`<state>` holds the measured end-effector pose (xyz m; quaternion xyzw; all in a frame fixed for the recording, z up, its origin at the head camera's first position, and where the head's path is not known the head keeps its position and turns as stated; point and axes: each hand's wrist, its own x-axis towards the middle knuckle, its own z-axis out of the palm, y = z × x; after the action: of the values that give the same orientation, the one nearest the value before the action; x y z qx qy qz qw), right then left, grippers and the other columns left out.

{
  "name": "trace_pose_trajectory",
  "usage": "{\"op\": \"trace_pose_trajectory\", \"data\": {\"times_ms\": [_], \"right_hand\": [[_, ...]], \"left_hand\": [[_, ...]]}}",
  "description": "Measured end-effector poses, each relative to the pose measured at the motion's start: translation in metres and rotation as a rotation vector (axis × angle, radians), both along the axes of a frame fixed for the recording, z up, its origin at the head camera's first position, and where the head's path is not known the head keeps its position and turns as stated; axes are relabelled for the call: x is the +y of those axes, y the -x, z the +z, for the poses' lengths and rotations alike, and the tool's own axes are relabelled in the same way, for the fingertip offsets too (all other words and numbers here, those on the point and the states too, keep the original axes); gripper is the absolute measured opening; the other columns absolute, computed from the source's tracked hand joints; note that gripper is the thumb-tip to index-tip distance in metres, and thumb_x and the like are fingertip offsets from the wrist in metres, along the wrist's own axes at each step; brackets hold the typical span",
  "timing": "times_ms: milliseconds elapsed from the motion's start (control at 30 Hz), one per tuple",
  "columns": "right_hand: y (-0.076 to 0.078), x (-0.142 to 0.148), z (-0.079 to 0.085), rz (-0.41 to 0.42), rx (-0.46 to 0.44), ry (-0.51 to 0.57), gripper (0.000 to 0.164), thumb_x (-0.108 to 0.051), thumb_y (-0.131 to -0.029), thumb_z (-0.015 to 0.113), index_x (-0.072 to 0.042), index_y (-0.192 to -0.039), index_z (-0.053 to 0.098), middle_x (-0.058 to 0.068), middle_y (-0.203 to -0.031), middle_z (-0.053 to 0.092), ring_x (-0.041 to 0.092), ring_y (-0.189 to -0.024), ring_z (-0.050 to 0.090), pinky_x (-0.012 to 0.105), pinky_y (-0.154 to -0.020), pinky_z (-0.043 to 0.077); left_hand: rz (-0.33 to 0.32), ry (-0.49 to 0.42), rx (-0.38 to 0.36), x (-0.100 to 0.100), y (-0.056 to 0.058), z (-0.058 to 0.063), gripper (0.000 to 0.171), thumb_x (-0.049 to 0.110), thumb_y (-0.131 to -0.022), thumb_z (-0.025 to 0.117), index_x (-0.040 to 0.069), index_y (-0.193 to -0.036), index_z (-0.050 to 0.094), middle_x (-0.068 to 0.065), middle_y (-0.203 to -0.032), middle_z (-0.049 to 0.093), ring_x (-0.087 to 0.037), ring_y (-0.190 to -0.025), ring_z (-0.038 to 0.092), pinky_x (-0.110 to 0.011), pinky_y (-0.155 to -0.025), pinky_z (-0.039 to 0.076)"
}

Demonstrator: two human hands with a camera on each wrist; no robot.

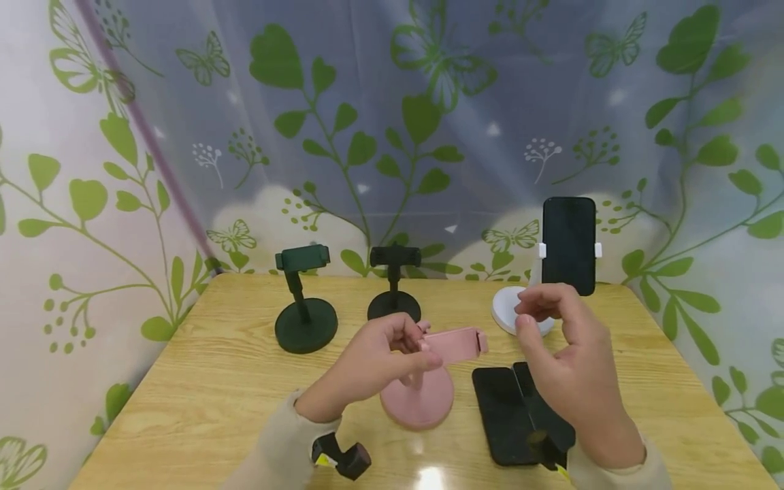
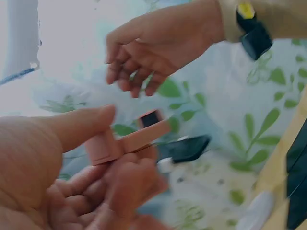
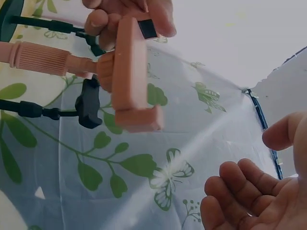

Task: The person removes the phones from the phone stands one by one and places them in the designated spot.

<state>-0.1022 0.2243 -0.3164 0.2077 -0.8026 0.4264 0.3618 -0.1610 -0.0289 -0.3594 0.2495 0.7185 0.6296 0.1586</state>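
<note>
Leaf- and butterfly-printed cloth (image 1: 367,41) hangs behind and beside a wood-grain desk (image 1: 202,381). Only the head view gathers all 4 stands: a dark green stand (image 1: 306,325) nearest the far left corner, a black stand (image 1: 394,303) by the far edge, a white stand (image 1: 507,309) toward the far right corner, carrying an upright phone (image 1: 568,245), and a pink stand (image 1: 453,346) closer in. Just the right wrist view brings out the ribbed collar (image 3: 41,58) on the pink stem; both wrist views plainly show a dark pad (image 2: 150,119) on its clamp (image 3: 128,72).

That pink stand is between the 2 hands, near the desk's middle. The left hand (image 1: 382,361) pinches the clamp's left end between thumb and fingers. The right hand (image 1: 566,354) hangs apart from it, fingers loosely bent around air, partly hiding 2 flat phones (image 1: 499,415) that lie side by side toward the near right corner. Glare (image 1: 430,480) whitens the desk's near edge.
</note>
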Motion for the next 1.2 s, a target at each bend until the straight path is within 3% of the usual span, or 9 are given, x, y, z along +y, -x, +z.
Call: {"op": "trace_pose_trajectory", "data": {"times_ms": [67,133,200,233,300,467,633,833,1200], "right_hand": [[0.0,0.002,0.001,0.003,0.013,0.018,0.024,0.013,-0.089,0.061,0.006,-0.113,0.061,0.005,-0.098,0.066,0.007,-0.09,0.058,0.018,-0.086,0.045],[-0.001,0.004,0.003,0.011,0.032,0.035,0.024,0.013,-0.089,0.06,0.007,-0.112,0.062,0.006,-0.097,0.065,0.007,-0.09,0.058,0.019,-0.086,0.046],[-0.001,0.006,0.004,0.026,0.054,0.049,0.024,0.013,-0.088,0.06,0.007,-0.111,0.063,0.007,-0.097,0.065,0.008,-0.089,0.059,0.019,-0.085,0.046],[0.0,0.007,0.004,0.032,0.069,0.054,0.025,0.013,-0.088,0.06,0.007,-0.111,0.064,0.007,-0.097,0.065,0.009,-0.089,0.059,0.019,-0.085,0.046],[0.001,0.008,0.003,0.037,0.09,0.065,0.025,0.014,-0.087,0.06,0.006,-0.11,0.064,0.008,-0.097,0.065,0.01,-0.089,0.059,0.019,-0.085,0.046],[0.0,0.012,0.004,0.008,0.097,0.073,0.024,0.014,-0.086,0.06,0.007,-0.109,0.064,0.009,-0.095,0.063,0.01,-0.09,0.058,0.019,-0.085,0.046],[-0.001,0.016,0.006,-0.002,0.112,0.085,0.023,0.015,-0.086,0.059,0.008,-0.107,0.064,0.009,-0.094,0.063,0.01,-0.089,0.058,0.019,-0.084,0.046],[-0.001,0.02,0.006,0.01,0.129,0.091,0.025,0.016,-0.085,0.059,0.007,-0.107,0.064,0.009,-0.093,0.063,0.01,-0.088,0.058,0.02,-0.084,0.046],[-0.001,0.024,0.008,0.044,0.151,0.089,0.026,0.015,-0.085,0.058,0.006,-0.108,0.065,0.008,-0.095,0.064,0.011,-0.088,0.059,0.019,-0.083,0.047]], "left_hand": [[-0.005,-0.07,-0.05,0.006,0.0,-0.003,0.027,0.024,-0.092,0.081,0.005,-0.097,0.061,-0.009,-0.098,0.073,-0.014,-0.085,0.069,-0.031,-0.063,0.056],[0.008,-0.137,-0.081,0.012,0.002,-0.006,0.028,0.024,-0.093,0.08,0.006,-0.097,0.06,-0.008,-0.1,0.074,-0.01,-0.087,0.069,-0.028,-0.059,0.053],[0.037,-0.194,-0.091,0.017,0.005,-0.007,0.027,0.024,-0.094,0.08,0.006,-0.099,0.06,-0.009,-0.094,0.073,-0.015,-0.076,0.068,-0.027,-0.056,0.051],[0.06,-0.212,-0.087,0.019,0.007,-0.006,0.027,0.025,-0.094,0.079,0.006,-0.1,0.061,-0.009,-0.094,0.073,-0.015,-0.08,0.069,-0.026,-0.054,0.05],[0.103,-0.248,-0.089,0.022,0.013,-0.002,0.028,0.026,-0.095,0.078,0.005,-0.101,0.061,-0.007,-0.092,0.072,-0.015,-0.088,0.069,-0.026,-0.053,0.049],[0.142,-0.312,-0.128,0.033,0.026,0.012,0.033,0.033,-0.096,0.077,0.005,-0.107,0.064,-0.004,-0.092,0.07,-0.015,-0.081,0.061,-0.025,-0.057,0.048],[0.202,-0.344,-0.09,0.052,0.035,0.02,0.033,0.028,-0.099,0.074,0.003,-0.118,0.067,-0.003,-0.096,0.071,-0.017,-0.087,0.063,-0.025,-0.059,0.051],[0.261,-0.42,-0.107,0.075,0.052,0.006,0.035,0.019,-0.102,0.068,-0.002,-0.13,0.066,-0.003,-0.1,0.068,-0.022,-0.096,0.068,-0.024,-0.063,0.057],[0.324,-0.487,-0.114,0.1,0.083,-0.023,0.037,0.019,-0.102,0.066,-0.001,-0.133,0.065,-0.002,-0.108,0.065,-0.013,-0.091,0.064,-0.023,-0.064,0.056]]}}
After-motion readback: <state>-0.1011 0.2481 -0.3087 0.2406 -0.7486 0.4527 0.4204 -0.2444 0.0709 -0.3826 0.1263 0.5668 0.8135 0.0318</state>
